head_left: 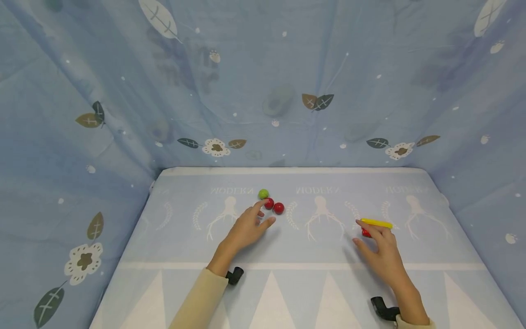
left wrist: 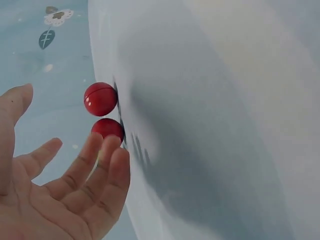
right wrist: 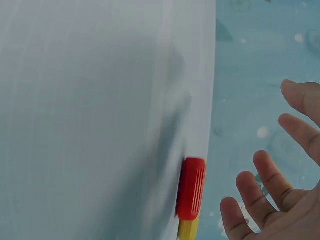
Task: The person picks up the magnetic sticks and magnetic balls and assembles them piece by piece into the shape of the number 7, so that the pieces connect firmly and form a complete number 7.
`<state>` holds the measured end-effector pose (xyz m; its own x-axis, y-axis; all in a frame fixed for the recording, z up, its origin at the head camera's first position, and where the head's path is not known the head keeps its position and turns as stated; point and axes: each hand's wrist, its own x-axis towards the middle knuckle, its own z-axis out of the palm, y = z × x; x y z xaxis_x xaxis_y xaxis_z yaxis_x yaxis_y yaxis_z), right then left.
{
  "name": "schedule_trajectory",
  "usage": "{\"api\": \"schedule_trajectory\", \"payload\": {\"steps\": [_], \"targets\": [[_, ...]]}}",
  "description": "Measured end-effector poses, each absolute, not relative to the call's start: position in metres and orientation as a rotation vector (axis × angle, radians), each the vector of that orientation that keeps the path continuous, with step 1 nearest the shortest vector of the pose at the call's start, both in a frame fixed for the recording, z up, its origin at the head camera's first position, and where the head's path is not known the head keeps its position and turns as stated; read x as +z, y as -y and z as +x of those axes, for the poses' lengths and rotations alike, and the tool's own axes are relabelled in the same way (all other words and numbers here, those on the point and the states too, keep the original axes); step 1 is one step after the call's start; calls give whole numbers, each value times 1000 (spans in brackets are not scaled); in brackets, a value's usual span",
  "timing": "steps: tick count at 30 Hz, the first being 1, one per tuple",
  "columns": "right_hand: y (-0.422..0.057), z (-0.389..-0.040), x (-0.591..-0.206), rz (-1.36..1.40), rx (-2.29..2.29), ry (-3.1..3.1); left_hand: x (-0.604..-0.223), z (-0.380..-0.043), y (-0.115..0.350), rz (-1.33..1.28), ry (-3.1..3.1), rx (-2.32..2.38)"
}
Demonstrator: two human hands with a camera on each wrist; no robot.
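Two shiny red balls lie close together on the table, the right ball (head_left: 278, 208) and the left ball (head_left: 269, 204); a green ball (head_left: 263, 194) sits just behind them. My left hand (head_left: 245, 227) reaches in from the left, fingers loosely spread, fingertips overlapping the left red ball in the head view. In the left wrist view, a seam runs round the upper red ball (left wrist: 100, 99). Over on the right, my right hand (head_left: 382, 256) hovers, its fingers relaxed, above a yellow bar (head_left: 376, 223) and a ribbed red piece (right wrist: 192, 189). Fingers partly hide the red piece from the head camera.
A pale blue patterned cloth (head_left: 296, 251) covers the table. Blue curtains (head_left: 255, 82) with leaf and flower prints enclose the back and both sides. Black wrist mounts (head_left: 384, 309) stick out from the arms.
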<state>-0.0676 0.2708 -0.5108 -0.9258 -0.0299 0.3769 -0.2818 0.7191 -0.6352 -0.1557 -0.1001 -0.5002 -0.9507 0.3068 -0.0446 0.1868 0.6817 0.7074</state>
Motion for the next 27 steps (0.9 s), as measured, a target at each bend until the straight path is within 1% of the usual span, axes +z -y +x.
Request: {"api": "schedule_trajectory", "payload": {"steps": [5,13,21,27], "targets": [[-288,-69,-513,123,1108,2613,-504,-168,95,427,-2642,1179],[-319,-72,-520,78,1123,2657,-510,-180,85,467,-2613,1155],[-327,-79,-529,113,1078,2702,-518,-187,79,446,-2618,1088],[-329,-80,-534,85,1048,2744,-520,-189,75,427,-2643,1027]]}}
